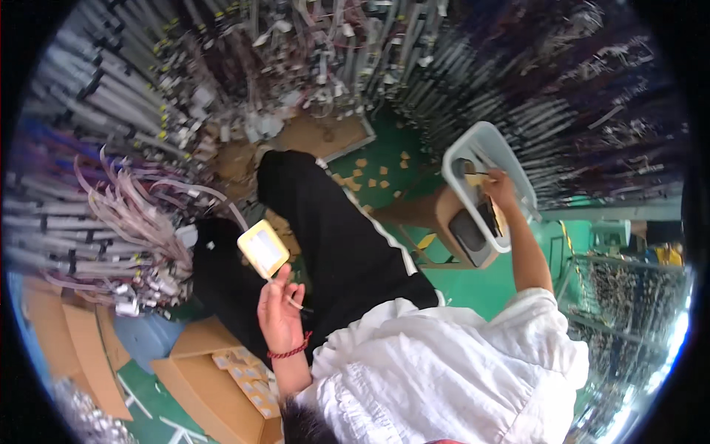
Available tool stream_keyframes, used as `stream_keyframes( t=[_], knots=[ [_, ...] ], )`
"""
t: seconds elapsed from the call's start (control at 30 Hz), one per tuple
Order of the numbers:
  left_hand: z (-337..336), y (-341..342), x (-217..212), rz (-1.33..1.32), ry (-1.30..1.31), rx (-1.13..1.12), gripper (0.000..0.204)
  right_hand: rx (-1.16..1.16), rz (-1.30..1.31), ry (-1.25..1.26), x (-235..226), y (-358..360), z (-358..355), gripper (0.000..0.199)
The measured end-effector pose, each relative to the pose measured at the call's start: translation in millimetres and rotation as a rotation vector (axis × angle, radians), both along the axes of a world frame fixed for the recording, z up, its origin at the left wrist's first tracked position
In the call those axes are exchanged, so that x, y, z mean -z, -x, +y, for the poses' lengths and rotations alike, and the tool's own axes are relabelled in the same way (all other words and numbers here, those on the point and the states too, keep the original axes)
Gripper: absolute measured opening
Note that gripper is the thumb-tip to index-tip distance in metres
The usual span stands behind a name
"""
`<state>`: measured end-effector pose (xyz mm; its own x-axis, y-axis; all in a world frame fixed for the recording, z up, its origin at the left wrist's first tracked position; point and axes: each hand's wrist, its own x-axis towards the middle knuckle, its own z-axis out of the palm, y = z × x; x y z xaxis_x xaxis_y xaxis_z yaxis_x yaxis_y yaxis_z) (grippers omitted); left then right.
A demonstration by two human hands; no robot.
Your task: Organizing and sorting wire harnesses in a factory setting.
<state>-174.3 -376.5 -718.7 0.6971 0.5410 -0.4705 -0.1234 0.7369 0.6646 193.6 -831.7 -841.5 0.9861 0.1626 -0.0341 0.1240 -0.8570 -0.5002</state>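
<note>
My left hand, with a red cord round its wrist, pinches a thin pale cable just below a yellow-edged square piece with a whitish face. From the far side of that piece a pale cable runs up to a bundle of cables on the left. Over on the right, my right hand reaches into a light grey plastic basket. Its fingers are closed near a yellowish item among dark objects; what they grip, if anything, is too small to make out.
Dense racks of hanging cables surround me. Below the basket stands a brown stool with a dark pad. Cardboard scraps litter the green floor. An opened carton and a blue container are at lower left.
</note>
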Motion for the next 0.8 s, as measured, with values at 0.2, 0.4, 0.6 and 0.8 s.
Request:
stream_keyframes(
  t=[0.2,0.4,0.6,0.8],
  knots=[
    [1.1,2.2,-3.4,-0.036,0.01,-0.03,0.017,-0.018,0.034,0.068,-19.0,9.5,21.3,0.019],
    [5.3,7.3,2.6,-0.017,0.026,-0.03,0.015,0.351,0.482,-0.546,-13.2,14.5,36.7,0.012],
    [6.4,6.9,-1.9,0.03,-0.001,-0.057,0.014,0.542,0.398,-0.493,-16.1,25.2,58.1,0.018],
    [4.4,-12.3,-1.0,-0.009,0.048,-0.044,0.021,-0.178,-0.504,0.446,25.9,-9.5,-51.6,0.026]
  ],
)
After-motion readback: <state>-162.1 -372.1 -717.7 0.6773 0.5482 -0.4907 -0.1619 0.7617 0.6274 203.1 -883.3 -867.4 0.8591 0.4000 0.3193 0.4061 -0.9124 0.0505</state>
